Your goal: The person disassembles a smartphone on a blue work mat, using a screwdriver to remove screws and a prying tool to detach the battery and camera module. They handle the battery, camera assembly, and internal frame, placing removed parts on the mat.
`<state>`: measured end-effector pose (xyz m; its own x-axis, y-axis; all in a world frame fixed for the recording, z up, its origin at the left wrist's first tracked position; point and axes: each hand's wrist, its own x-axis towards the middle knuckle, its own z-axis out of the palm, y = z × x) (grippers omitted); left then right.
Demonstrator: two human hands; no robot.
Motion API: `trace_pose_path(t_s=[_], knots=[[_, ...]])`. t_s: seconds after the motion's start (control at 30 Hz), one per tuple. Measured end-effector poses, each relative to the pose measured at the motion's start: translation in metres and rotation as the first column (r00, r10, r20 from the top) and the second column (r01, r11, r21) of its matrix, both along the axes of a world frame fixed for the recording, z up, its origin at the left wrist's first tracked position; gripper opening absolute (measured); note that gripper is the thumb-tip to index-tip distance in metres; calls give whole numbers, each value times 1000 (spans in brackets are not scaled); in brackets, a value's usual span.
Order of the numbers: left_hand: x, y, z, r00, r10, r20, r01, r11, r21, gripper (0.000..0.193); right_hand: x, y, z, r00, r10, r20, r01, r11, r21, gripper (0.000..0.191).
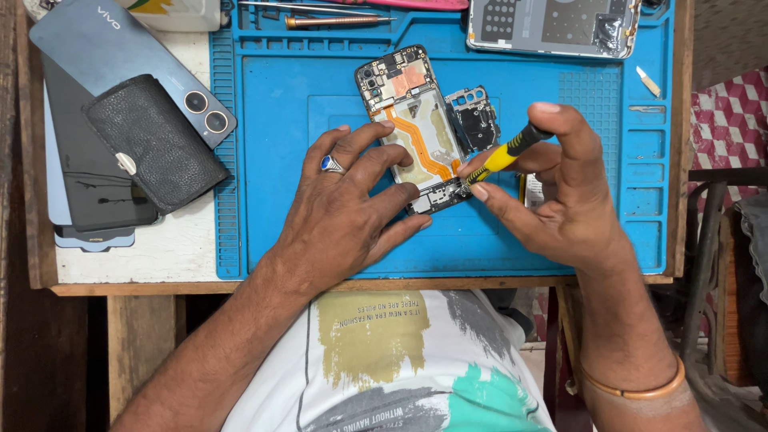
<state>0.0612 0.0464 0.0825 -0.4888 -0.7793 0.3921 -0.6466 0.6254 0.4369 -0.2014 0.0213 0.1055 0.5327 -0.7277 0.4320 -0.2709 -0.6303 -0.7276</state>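
From the head view, the left hand (344,212) lies spread flat, fingers pinning an opened phone (416,128) with its orange flex cable bare at the middle of the blue repair mat (320,72) on the bench (160,256); the right hand (560,188), at three o'clock of the phone, pinches a yellow-handled screwdriver (500,158), tip touching the phone's lower edge. At nine o'clock a black pouch (156,144) rests on stacked phones (96,48); at one o'clock lies a back cover (552,24).
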Motion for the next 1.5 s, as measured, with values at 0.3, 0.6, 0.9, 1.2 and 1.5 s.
trace_pose_path(t_s=[0.3,0.6,0.9,1.2,1.5], knots=[[0,0,-2,1000,3,8,-3,1000,-6,30,-1,1,-11,992,-93,87,82,989,126,93],[1,0,-2,1000,-6,-3,6,1000,-7,31,-3,-3,-3,988,-81,131,64,990,129,96],[0,-1,-3,1000,-3,-8,3,1000,-13,32,-3,-1,-8,992,-74,101,60,989,134,94],[0,0,-4,1000,-2,-11,2,1000,-8,32,-5,0,-11,992,-60,112,44,989,140,93],[-1,0,-6,1000,2,-13,-2,1000,-9,34,-2,0,-5,992,-76,97,64,991,120,95]])
